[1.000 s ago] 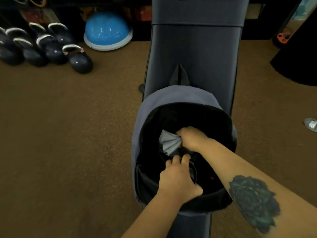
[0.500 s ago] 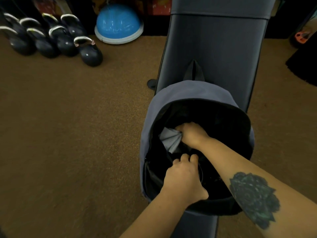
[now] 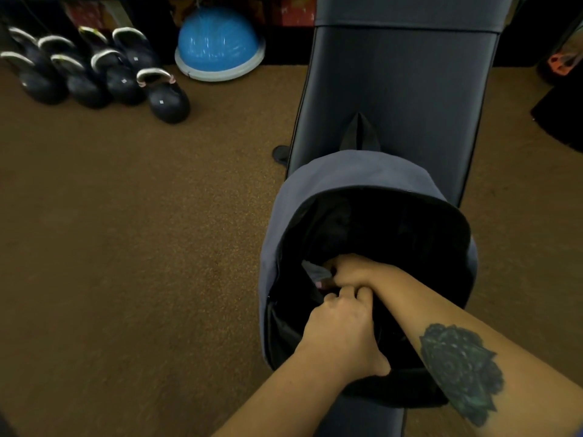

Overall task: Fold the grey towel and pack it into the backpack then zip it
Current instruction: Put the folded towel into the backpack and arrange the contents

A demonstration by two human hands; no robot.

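A grey backpack (image 3: 353, 171) lies on a dark padded bench, its main compartment wide open toward me with a black lining. My right hand (image 3: 356, 272) reaches inside and is closed on the grey towel (image 3: 315, 270), of which only a small pale corner shows to the left of the fingers. My left hand (image 3: 342, 329) grips the near edge of the backpack's opening, its knuckles touching the right wrist. The rest of the towel is hidden in the dark interior.
The bench (image 3: 400, 96) runs away from me over brown carpet (image 3: 132, 234). Several black kettlebells (image 3: 167, 96) stand at the far left beside a blue half-dome balance trainer (image 3: 217, 42). Dark objects sit at the right edge (image 3: 561, 115).
My right hand has pushed the towel deeper into the backpack, so less of it shows. My left hand has moved up against the right wrist. The camera shifted left.
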